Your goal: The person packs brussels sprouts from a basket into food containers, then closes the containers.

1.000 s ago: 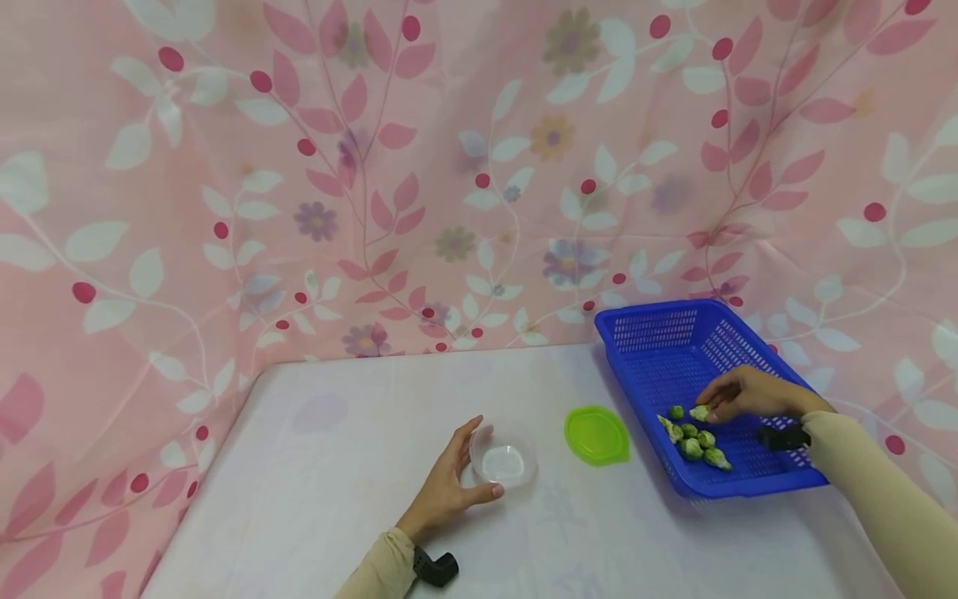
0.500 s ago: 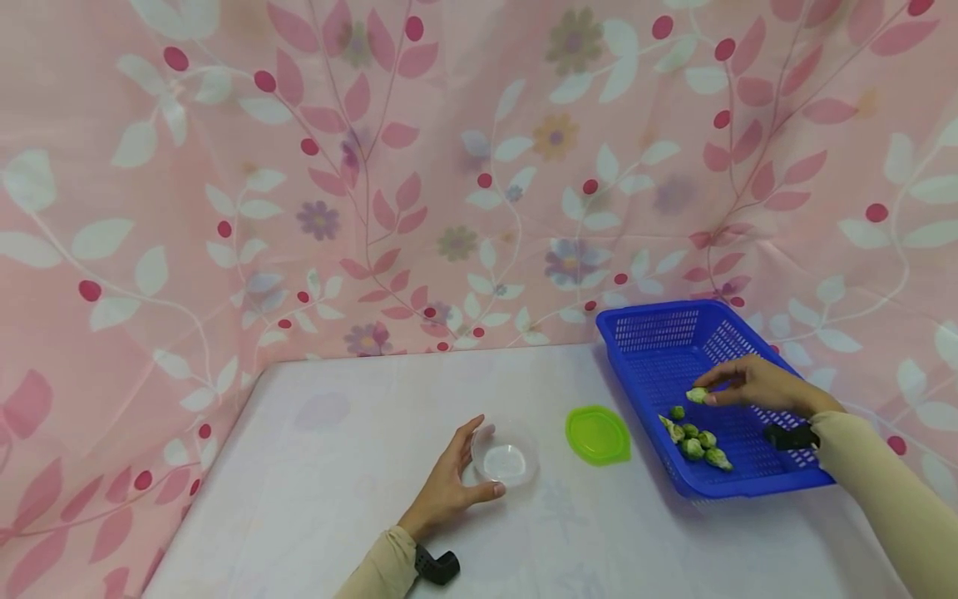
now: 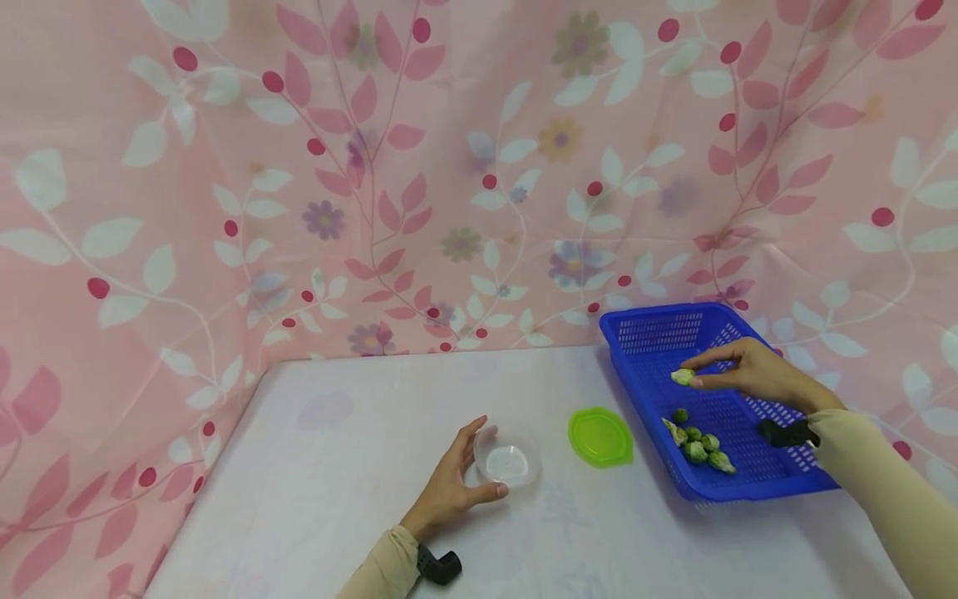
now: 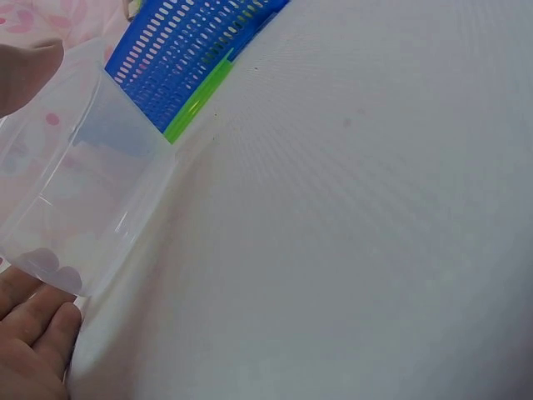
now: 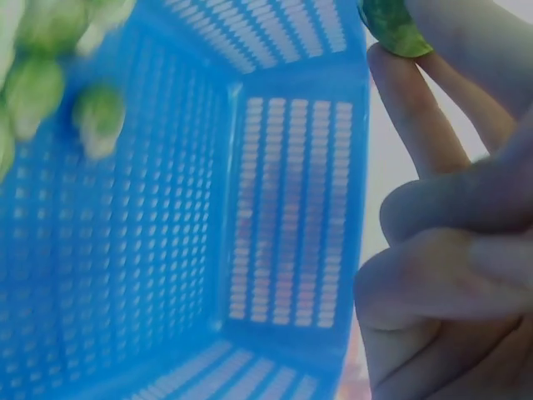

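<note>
My right hand (image 3: 763,374) pinches a Brussels sprout (image 3: 683,377) between thumb and fingertips, raised over the blue basket (image 3: 636,399). In the right wrist view the pinched sprout (image 5: 396,25) shows at the top edge. Several more sprouts (image 3: 695,452) lie in the basket's near left corner. On the white table my left hand (image 3: 449,482) holds a clear round plastic container (image 3: 509,460), thumb on the near side and fingers round the far side. The left wrist view shows the container (image 4: 100,167) standing with nothing inside it.
A bright green lid (image 3: 600,437) lies flat between the container and the basket. The basket occupies the table's right end. White cloth covers the table (image 3: 359,466), and a pink floral curtain (image 3: 449,166) hangs behind it.
My right hand has lifted the sprout off the basket's floor and carried it up and slightly left. The left hand keeps its hold on the container.
</note>
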Demonstrator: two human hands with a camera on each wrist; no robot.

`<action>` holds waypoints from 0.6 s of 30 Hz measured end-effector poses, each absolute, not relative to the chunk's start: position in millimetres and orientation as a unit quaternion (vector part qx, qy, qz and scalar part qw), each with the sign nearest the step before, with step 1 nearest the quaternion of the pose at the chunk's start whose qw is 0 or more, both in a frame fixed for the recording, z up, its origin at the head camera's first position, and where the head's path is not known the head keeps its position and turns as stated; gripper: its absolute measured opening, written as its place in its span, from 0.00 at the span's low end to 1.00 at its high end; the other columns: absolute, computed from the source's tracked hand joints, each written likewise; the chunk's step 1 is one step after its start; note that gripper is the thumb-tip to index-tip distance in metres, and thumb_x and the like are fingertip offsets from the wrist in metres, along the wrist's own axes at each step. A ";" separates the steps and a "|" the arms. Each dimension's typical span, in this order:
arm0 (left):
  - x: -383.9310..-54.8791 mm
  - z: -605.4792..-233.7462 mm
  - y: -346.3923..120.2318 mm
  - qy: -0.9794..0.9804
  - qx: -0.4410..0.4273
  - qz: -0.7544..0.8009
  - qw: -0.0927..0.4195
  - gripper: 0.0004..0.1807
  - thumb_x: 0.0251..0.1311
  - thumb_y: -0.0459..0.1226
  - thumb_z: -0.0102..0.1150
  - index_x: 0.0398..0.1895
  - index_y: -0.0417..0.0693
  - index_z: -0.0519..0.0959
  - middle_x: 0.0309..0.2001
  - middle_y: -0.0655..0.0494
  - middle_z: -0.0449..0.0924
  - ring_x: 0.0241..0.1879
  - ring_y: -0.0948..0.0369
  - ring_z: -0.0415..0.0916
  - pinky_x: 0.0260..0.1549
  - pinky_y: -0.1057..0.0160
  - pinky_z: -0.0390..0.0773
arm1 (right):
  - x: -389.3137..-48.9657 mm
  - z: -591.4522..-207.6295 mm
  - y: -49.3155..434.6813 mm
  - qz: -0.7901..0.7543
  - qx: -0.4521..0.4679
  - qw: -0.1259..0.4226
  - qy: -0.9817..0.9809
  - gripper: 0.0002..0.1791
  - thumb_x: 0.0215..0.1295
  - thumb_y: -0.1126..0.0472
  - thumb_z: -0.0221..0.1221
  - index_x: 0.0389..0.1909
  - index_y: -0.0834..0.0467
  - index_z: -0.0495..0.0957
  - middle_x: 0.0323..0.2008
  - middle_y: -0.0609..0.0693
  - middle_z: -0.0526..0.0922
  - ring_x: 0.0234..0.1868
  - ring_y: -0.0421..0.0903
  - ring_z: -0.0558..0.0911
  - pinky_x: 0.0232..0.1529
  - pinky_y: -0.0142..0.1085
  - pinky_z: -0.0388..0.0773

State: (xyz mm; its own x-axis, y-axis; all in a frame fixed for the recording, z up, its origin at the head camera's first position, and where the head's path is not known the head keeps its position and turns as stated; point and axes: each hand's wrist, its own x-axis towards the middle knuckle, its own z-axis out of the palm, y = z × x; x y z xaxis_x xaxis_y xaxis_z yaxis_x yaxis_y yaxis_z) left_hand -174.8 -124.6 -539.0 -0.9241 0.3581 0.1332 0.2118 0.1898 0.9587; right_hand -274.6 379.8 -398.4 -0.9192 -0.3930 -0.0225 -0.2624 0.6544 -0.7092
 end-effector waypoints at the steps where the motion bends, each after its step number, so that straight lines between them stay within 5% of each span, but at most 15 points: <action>1: -174.7 -539.3 -124.5 0.768 0.187 0.610 0.059 0.60 0.55 0.39 0.82 0.85 0.47 0.53 0.81 0.47 0.63 0.84 0.47 0.52 0.80 0.49 0.56 | -273.7 -396.7 376.7 -0.369 -0.185 0.082 0.907 0.17 0.67 0.53 0.73 0.55 0.51 0.90 0.50 0.51 0.92 0.28 0.31 0.77 0.22 0.29 0.71; 4: -174.1 -539.2 -124.5 0.765 0.187 0.613 0.060 0.60 0.55 0.39 0.82 0.85 0.47 0.52 0.81 0.47 0.63 0.84 0.48 0.51 0.80 0.50 0.56 | -271.7 -392.6 366.4 -0.366 -0.198 0.074 0.906 0.16 0.68 0.52 0.72 0.55 0.49 0.90 0.51 0.49 0.92 0.46 0.34 0.85 0.35 0.30 0.79; 13: -173.3 -538.1 -124.5 0.769 0.182 0.609 0.061 0.60 0.55 0.39 0.82 0.86 0.48 0.52 0.81 0.48 0.63 0.85 0.48 0.51 0.80 0.50 0.56 | -269.3 -388.1 340.0 -0.411 -0.221 0.073 0.881 0.17 0.70 0.55 0.71 0.57 0.53 0.89 0.53 0.51 0.92 0.48 0.44 0.92 0.50 0.27 0.83; 18: -174.5 -538.4 -124.3 0.773 0.184 0.604 0.061 0.60 0.55 0.39 0.82 0.86 0.48 0.52 0.81 0.47 0.63 0.84 0.48 0.52 0.80 0.49 0.57 | -270.3 -390.7 325.9 -0.439 -0.242 0.056 0.863 0.16 0.70 0.60 0.71 0.56 0.58 0.89 0.50 0.50 0.92 0.41 0.40 0.91 0.46 0.28 0.85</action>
State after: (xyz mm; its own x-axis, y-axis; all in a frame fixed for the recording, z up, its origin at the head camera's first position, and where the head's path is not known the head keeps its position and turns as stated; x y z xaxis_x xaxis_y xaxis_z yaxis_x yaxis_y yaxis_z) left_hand -174.5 -124.3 -538.4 -0.9248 0.3580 0.1291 0.2117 0.2023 0.9562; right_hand -270.3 325.9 -390.7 -0.8764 -0.4672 0.1168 -0.3695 0.4969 -0.7852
